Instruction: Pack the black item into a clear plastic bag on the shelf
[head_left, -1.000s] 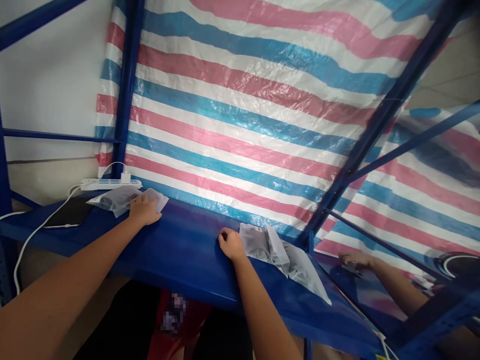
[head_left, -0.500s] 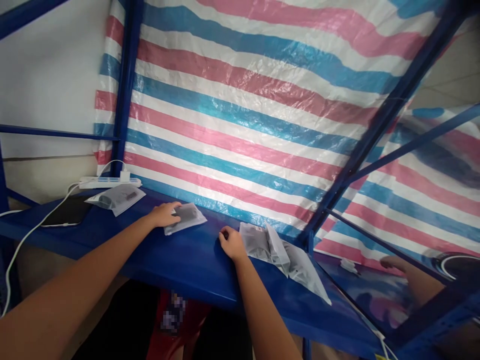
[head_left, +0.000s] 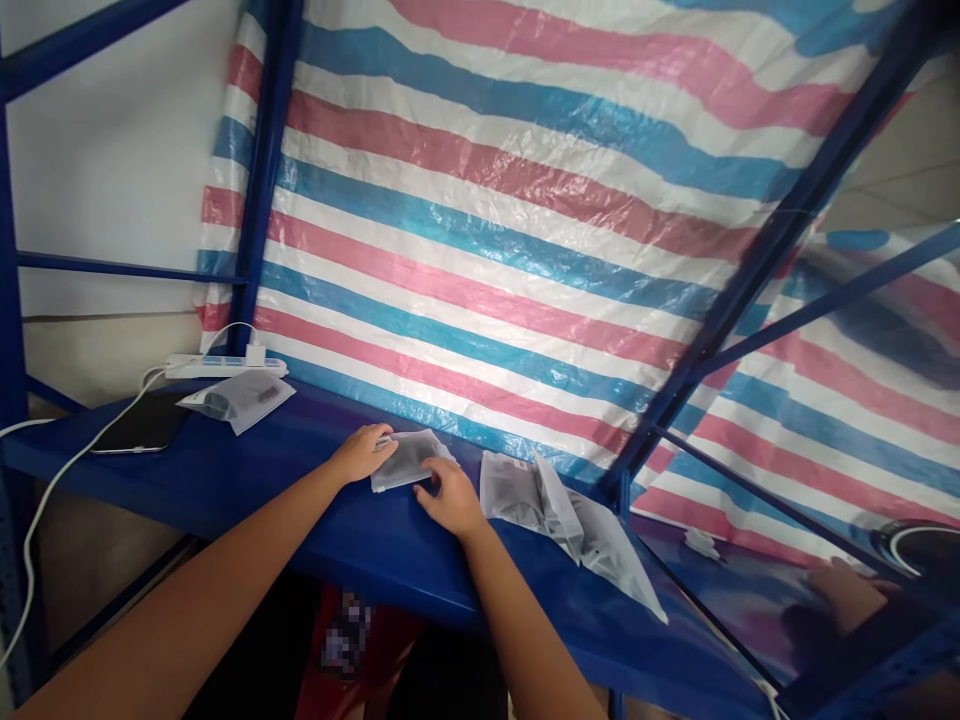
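Both hands on one small clear bag (head_left: 409, 458) on the blue bench (head_left: 247, 470): left hand (head_left: 362, 452) pinching its left edge, right hand (head_left: 448, 497) pressing the right side (fingers flat). Could slide off the slippery bench.

A white power strip (head_left: 225, 366) is parked at the back left of the blue shelf (head_left: 247, 470), with a dark phone (head_left: 142, 434) plugged in just beside it. A striped tarp (head_left: 510, 230) is hung behind.
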